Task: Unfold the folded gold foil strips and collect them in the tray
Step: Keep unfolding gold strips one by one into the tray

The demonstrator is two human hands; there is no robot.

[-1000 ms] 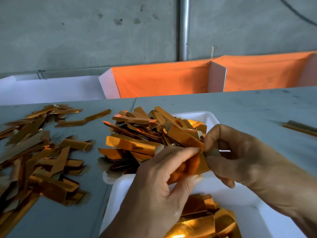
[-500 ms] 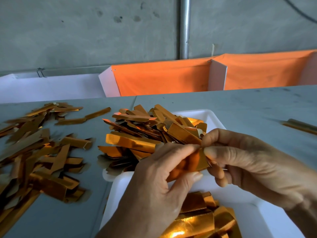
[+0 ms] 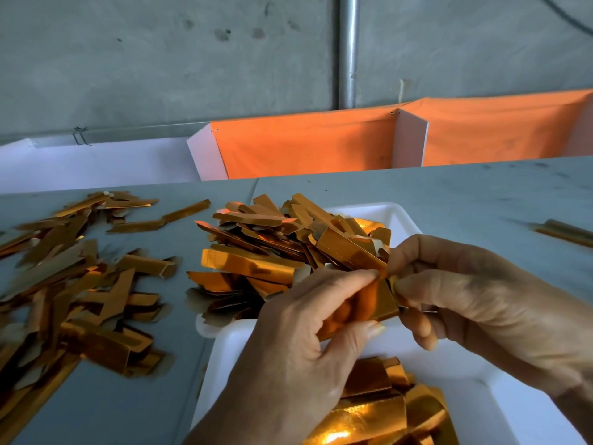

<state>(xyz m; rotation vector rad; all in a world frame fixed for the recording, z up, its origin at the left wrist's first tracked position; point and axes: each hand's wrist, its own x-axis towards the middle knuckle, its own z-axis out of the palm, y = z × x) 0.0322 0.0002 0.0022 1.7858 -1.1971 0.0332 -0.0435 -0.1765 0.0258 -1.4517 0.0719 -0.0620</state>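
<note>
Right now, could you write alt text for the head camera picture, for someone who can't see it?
Two bare hands, left hand and right hand, pinch one shiny gold foil strip above a white plastic tray holding more strips. A loose pile of gold strips lies on the grey table to the left.

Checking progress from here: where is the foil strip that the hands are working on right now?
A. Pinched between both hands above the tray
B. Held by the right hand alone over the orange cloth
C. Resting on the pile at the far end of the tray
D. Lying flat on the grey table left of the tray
A: the left hand and right hand both pinch one foil strip over the white tray.
</note>
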